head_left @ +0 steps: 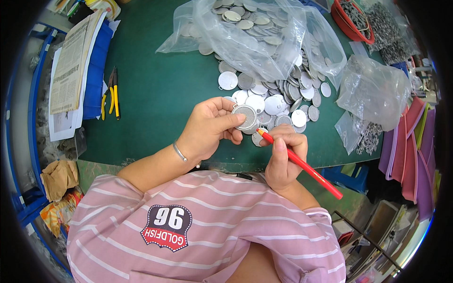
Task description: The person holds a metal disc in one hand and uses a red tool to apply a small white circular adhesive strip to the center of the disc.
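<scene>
Between thumb and fingers, my left hand (212, 123) pinches a round silver metal disc (245, 117) with a raised rim, a textured middle and a small loop at its edge. My right hand (286, 158) grips a red pencil-like marker (309, 170), its tip pointing up and left, close to the disc's lower right edge. I cannot tell whether the tip touches it. Just beyond both hands, several similar metal discs (275, 104) lie in a loose heap. The heap runs back to a clear plastic bag (264, 54) that holds more discs.
Yellow-handled pliers (113, 96) rest on the green table (151, 89), at the left. Beside them stands a blue bin (96, 66) with newspaper (74, 61) against it. Rightward lie a crumpled clear bag (373, 92) and small metal parts (370, 139). A red basket (348, 24) sits far right.
</scene>
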The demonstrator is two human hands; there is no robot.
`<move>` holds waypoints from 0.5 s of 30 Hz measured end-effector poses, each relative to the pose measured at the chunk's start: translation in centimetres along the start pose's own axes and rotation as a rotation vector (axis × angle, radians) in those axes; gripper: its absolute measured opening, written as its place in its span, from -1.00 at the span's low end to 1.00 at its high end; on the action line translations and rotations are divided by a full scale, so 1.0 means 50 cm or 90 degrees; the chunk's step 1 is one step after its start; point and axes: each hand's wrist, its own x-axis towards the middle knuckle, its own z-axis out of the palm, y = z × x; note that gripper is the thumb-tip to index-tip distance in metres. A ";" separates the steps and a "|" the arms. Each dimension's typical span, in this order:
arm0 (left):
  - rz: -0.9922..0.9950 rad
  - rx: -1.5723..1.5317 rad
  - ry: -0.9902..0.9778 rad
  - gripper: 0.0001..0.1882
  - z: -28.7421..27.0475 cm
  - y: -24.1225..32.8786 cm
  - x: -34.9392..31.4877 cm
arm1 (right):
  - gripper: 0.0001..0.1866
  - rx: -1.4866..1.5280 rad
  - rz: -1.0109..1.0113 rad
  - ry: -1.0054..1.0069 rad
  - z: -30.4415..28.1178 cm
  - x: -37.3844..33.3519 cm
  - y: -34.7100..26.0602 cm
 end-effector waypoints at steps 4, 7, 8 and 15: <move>-0.013 -0.015 -0.002 -0.82 0.000 0.001 0.001 | -0.95 -0.005 -0.009 -0.016 0.001 0.001 0.001; -0.013 -0.016 0.001 -0.82 0.001 0.001 0.001 | -0.95 -0.005 -0.014 -0.020 0.003 0.005 -0.002; -0.011 -0.015 -0.002 -0.82 0.001 0.001 0.002 | -0.96 -0.007 -0.013 -0.020 0.003 0.005 -0.002; 0.014 -0.009 -0.019 -0.80 0.009 0.009 -0.005 | -0.97 -0.052 0.008 -0.058 0.001 0.005 0.002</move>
